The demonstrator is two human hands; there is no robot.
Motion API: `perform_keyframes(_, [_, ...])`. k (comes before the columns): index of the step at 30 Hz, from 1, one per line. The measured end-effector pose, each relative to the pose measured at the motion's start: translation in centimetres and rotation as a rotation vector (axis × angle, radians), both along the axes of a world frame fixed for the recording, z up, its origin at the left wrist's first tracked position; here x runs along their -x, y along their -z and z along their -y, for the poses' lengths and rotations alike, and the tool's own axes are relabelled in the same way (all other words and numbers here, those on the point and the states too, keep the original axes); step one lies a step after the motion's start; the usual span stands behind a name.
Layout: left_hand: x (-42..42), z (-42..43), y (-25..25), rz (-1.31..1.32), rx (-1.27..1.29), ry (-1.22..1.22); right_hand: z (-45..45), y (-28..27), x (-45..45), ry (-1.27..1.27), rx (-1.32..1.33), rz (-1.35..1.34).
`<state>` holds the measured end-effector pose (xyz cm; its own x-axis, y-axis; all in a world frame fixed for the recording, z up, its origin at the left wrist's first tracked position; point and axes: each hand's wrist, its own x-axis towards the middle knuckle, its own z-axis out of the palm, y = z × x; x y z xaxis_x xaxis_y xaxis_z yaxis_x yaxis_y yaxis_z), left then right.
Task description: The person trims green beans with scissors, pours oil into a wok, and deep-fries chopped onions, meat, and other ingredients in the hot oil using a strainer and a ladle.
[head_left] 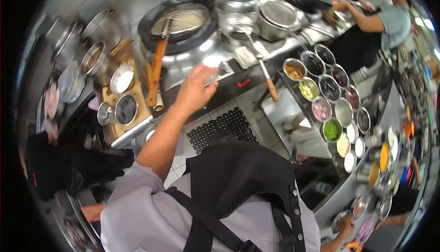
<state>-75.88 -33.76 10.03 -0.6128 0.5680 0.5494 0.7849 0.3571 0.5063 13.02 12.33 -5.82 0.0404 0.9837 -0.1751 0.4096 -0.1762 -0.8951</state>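
My left hand (198, 88) reaches forward over the steel counter edge, fingers bent round a small pale, shiny item that is blurred. Beyond it sits a large dark wok (149, 27) with a round strainer (183, 22) across it. A ladle with a long wooden handle (157, 73) leans on the wok's near side. At the lower right edge, my right hand (346, 227) is closed beside small metal bowls (360, 204); an orange, thin thing shows at its fingers, too small to name.
Ingredient pots (329, 88) line the right counter. A wooden-handled tool (269, 83) sticks out over the counter edge. Steel pots (96, 58) and a wooden board (142, 105) are at left. One co-worker (396, 22) holds a wok at upper right; another in black (68, 160) is at left.
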Motion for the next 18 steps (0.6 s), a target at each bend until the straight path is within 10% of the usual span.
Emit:
perform_keyframes(6, [10.1,9.7,2.4,-0.047,0.228,-0.555,-0.9,-12.0,8.0,0.104,-0.470,0.922])
perform_keyframes(9, [11.2,12.6,5.0,0.252,0.428,-0.596,2.1,-16.9,28.4,-0.199,-0.501,0.280])
perform_keyframes(18, [9.4,19.1,0.5,0.266,0.355,-0.554,8.7,-22.3,84.5,-1.112,-0.757,0.212])
